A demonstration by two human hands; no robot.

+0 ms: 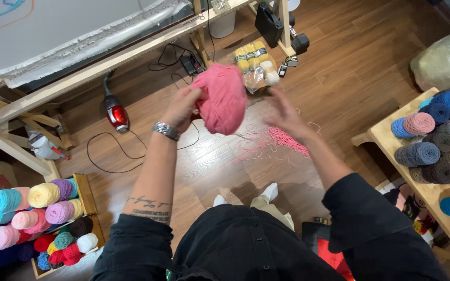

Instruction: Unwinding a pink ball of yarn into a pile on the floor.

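My left hand grips a large pink ball of yarn held up in front of me. A metal watch sits on that wrist. My right hand is blurred, just to the right of the ball, fingers apart, with thin pink strands trailing near it. A loose tangle of pink yarn lies on the wooden floor below the right hand.
A wooden frame with white cloth spans the upper left. A red hand vacuum and black cables lie on the floor. Packed yellow yarn sits ahead. Yarn skeins fill a crate at left and a bench at right.
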